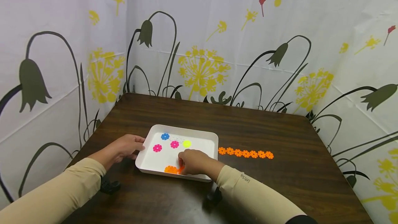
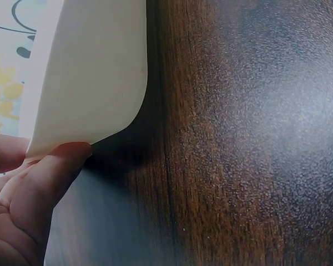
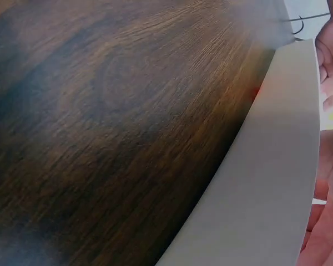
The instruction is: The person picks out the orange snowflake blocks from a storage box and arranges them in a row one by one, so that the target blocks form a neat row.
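Note:
A white tray [image 1: 199, 134] sits on the table, its left wall pinched between the thumb and fingers of my left hand [image 1: 130, 147]. The left wrist view shows the thumb [image 2: 64, 166] against the outside of that wall. Inside the tray, near its front edge, my right hand [image 1: 196, 162] reaches down with curled fingers and pinches a tilted orange notched disc [image 1: 181, 169]. More orange notched discs [image 1: 170, 169] lie just left of it. Behind are a blue disc [image 1: 165, 136], two pink discs [image 1: 174, 144] and a yellow disc [image 1: 187, 143]. In the right wrist view the tray wall hides the fingertips.
A row of several orange notched discs [image 1: 246, 154] stretches over the dark wooden table [image 1: 248, 123] to the right of the tray. A white curtain [image 1: 248, 61] with a flower print hangs around the table's far sides.

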Available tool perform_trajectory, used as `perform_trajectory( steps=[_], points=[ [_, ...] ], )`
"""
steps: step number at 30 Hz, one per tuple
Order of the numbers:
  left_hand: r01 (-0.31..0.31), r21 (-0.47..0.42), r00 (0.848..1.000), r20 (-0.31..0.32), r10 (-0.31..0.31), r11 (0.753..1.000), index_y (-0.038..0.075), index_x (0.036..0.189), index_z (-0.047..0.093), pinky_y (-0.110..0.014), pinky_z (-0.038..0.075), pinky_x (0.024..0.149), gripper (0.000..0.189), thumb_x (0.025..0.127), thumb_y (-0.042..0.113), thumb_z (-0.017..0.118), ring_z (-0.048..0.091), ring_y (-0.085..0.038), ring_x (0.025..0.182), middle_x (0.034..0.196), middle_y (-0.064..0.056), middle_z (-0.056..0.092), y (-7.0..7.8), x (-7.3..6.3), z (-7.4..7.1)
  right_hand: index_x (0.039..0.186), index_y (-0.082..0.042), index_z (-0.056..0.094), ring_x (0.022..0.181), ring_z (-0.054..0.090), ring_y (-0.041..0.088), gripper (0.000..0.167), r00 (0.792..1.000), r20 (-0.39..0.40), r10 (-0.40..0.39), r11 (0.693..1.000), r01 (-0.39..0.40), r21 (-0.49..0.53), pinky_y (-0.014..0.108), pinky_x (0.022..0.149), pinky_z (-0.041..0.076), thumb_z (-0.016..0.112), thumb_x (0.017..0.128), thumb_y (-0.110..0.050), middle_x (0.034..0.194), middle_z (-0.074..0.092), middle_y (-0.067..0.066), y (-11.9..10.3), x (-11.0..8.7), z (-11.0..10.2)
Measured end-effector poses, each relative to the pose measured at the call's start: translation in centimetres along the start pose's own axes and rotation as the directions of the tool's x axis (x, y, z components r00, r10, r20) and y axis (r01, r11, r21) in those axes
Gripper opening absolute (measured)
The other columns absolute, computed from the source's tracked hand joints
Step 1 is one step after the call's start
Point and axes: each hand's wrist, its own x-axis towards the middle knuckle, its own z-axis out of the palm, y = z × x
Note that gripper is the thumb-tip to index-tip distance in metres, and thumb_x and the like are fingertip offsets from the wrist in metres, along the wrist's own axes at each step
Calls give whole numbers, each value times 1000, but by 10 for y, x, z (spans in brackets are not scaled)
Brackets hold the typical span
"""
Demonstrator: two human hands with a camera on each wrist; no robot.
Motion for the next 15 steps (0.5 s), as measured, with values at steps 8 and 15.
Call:
perform_trajectory(
  steps=[8,15],
  points=[
    [-2,-5,1000,1,2,1000,-6,139,47,-38,59,79,47,97,14,58,64,-26,94,127,-25,58,1,0,0,89,-19,62,72,52,10,17,999,22,-27,999,27,44,20,71,48,77,80,-20,77,58,-7,1,-2,-1],
    [-7,-2,1000,5,7,1000,-8,139,46,-39,59,80,48,97,13,57,64,-26,94,127,-26,58,0,-1,0,84,-19,63,72,51,8,11,995,59,-83,984,72,163,19,70,46,74,83,-17,75,57,-8,7,-5,-4]
  ],
)
